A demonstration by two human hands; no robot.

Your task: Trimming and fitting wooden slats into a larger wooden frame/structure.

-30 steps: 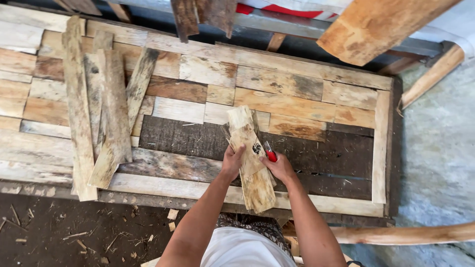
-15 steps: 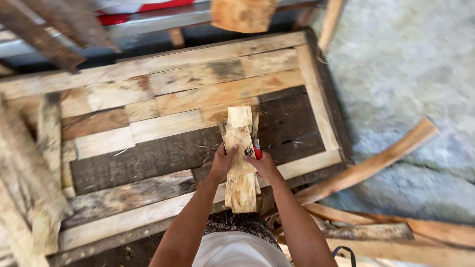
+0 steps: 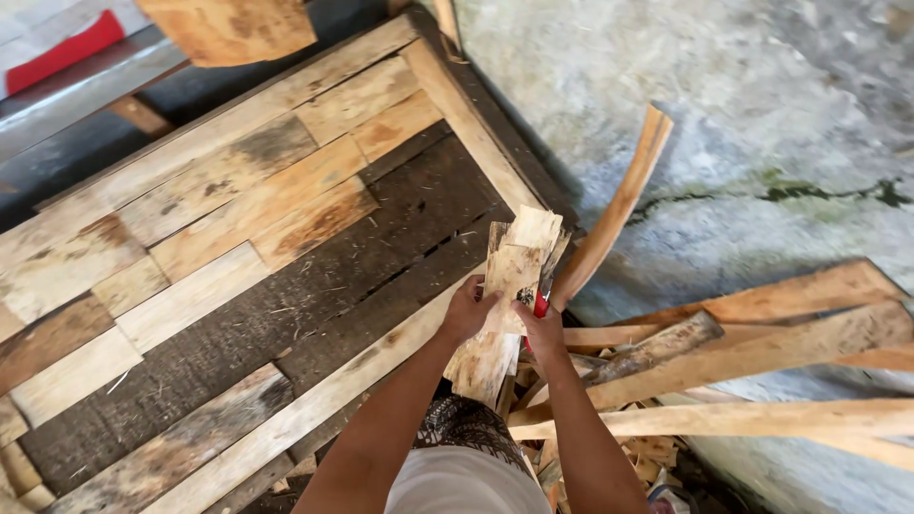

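My left hand [image 3: 466,309] and my right hand [image 3: 540,328] both grip a short, pale, rough-cut piece of wood [image 3: 509,276], held upright in front of me over the right end of a workbench. A small red-handled tool [image 3: 540,303] is pinched in my right hand against the wood's right edge; its working end is hidden. The bench top [image 3: 238,247] is a patchwork of light and dark planks with a pale frame rail along the near edge.
A pile of long wooden slats and offcuts [image 3: 752,357] lies on the concrete floor [image 3: 762,143] to my right. One slat [image 3: 619,205] leans up against the bench's corner. A wooden block [image 3: 228,29] and a red object [image 3: 62,52] sit beyond the bench.
My view has swung right, from the bench's middle to its right end and the slat pile on the floor. Both hands kept hold of the wood piece and moved right with it.
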